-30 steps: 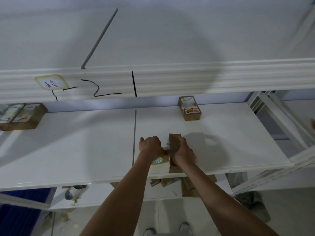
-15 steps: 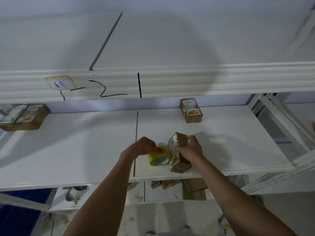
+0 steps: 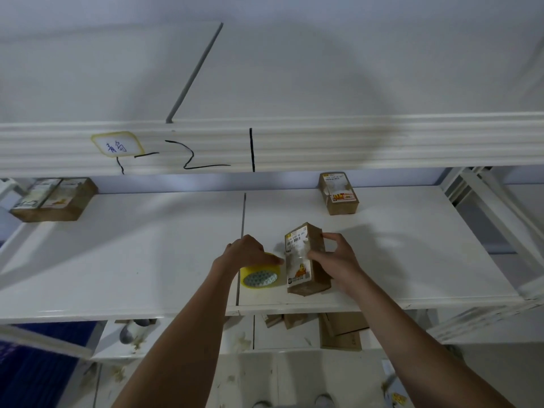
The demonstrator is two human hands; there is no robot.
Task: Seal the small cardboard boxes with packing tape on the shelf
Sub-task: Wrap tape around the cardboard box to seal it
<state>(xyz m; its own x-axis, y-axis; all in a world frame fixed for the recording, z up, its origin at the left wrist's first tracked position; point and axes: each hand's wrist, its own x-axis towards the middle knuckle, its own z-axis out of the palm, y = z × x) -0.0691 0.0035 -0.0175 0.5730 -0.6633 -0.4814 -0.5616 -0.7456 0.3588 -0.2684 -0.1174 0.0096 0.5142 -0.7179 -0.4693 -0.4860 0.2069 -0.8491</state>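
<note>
A small cardboard box (image 3: 306,260) with a white shipping label stands tilted on the white shelf (image 3: 147,260), near its front edge. My right hand (image 3: 335,260) grips the box from its right side, fingers over the top and thumb on the labelled face. A yellow roll of packing tape (image 3: 260,278) lies just left of the box. My left hand (image 3: 247,251) rests on top of the roll with its fingers curled over it.
Another labelled box (image 3: 338,194) stands at the back of the shelf, right of centre. A flat pair of labelled boxes (image 3: 53,198) sits at the far left. An upper shelf beam (image 3: 294,145) overhangs. Cardboard pieces (image 3: 341,331) lie on the lower shelf.
Both hands were pressed together over the box and tape. They have since spread apart; the box is tipped so its label faces me, and the tape roll lies on the shelf under my left hand.
</note>
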